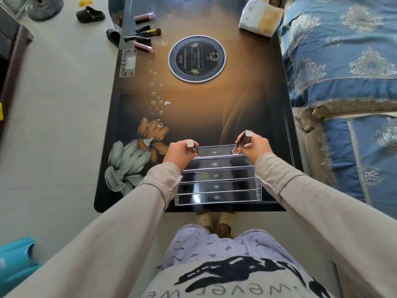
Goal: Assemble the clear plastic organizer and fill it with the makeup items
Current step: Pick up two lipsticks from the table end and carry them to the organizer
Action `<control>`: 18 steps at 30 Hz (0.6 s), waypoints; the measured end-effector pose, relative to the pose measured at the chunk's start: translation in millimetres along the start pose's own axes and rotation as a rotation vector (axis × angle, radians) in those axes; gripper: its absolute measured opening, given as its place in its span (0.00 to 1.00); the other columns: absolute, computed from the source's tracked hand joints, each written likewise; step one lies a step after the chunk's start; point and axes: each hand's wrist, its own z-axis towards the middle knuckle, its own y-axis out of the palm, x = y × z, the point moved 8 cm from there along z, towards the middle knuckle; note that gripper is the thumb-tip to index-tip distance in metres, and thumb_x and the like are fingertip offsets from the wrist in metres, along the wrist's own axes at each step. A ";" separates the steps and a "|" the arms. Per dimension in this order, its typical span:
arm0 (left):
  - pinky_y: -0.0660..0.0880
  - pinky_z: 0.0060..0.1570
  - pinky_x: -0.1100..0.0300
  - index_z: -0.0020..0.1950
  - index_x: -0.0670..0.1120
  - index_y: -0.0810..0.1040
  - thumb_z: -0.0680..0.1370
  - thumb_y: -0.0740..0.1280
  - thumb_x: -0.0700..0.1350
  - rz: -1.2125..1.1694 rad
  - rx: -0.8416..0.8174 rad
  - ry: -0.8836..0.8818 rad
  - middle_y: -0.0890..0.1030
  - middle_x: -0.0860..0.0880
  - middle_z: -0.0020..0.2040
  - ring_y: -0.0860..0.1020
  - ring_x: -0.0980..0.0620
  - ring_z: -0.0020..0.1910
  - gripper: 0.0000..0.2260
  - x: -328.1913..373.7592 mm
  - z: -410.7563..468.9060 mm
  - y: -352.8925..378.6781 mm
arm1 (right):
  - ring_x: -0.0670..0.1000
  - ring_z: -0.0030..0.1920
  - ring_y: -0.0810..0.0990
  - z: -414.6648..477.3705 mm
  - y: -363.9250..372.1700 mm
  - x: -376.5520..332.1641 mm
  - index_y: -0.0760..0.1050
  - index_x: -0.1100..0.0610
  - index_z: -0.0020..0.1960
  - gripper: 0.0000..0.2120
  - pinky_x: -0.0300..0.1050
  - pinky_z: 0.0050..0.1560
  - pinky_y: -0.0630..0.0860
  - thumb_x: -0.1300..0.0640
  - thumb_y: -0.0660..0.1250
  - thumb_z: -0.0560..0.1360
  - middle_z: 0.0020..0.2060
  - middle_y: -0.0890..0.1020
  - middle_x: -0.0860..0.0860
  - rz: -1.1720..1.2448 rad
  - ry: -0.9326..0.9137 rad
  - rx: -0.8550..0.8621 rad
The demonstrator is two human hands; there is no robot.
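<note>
Dark floral table [193, 108] mid-frame, blue sofa [343, 50] right; clear tiered organizer [217, 181] lower centre; left hand [179, 152] pinching a tube [194, 147], right hand [255, 145] a second tube [242, 137].

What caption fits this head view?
Left hand and right hand each hold a makeup tube at the far row of the organizer.

The organizer [217, 182] is clear, glossy plastic. The table [193, 108] has a smooth, mirror-glossy printed top. The sleeves [133, 211] are matt beige cloth, and the sofa cover [343, 50] is patterned blue cloth.
</note>
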 end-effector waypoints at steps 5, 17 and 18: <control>0.74 0.55 0.59 0.51 0.41 0.82 0.74 0.67 0.37 0.098 -0.064 0.007 0.84 0.40 0.51 0.80 0.43 0.52 0.08 -1.7 1.4 7.7 | 0.59 0.51 0.81 3.3 5.7 4.4 0.77 0.62 0.52 0.09 0.43 0.55 0.74 0.68 0.64 0.74 0.50 0.82 0.62 -0.023 -0.003 -0.032; 0.72 0.54 0.61 0.52 0.40 0.82 0.74 0.68 0.37 0.050 -0.087 -0.002 0.83 0.40 0.50 0.80 0.43 0.51 0.08 -4.5 0.7 14.2 | 0.58 0.56 0.79 0.4 14.4 0.4 0.79 0.62 0.54 0.09 0.45 0.61 0.72 0.65 0.66 0.74 0.53 0.81 0.60 -0.077 -0.033 -0.114; 0.73 0.56 0.59 0.52 0.39 0.82 0.74 0.68 0.38 0.056 -0.091 -0.002 0.83 0.39 0.51 0.80 0.42 0.52 0.08 -3.9 0.6 14.6 | 0.58 0.57 0.79 0.6 15.1 -0.1 0.78 0.62 0.54 0.09 0.46 0.62 0.72 0.65 0.66 0.74 0.54 0.81 0.60 -0.074 -0.030 -0.116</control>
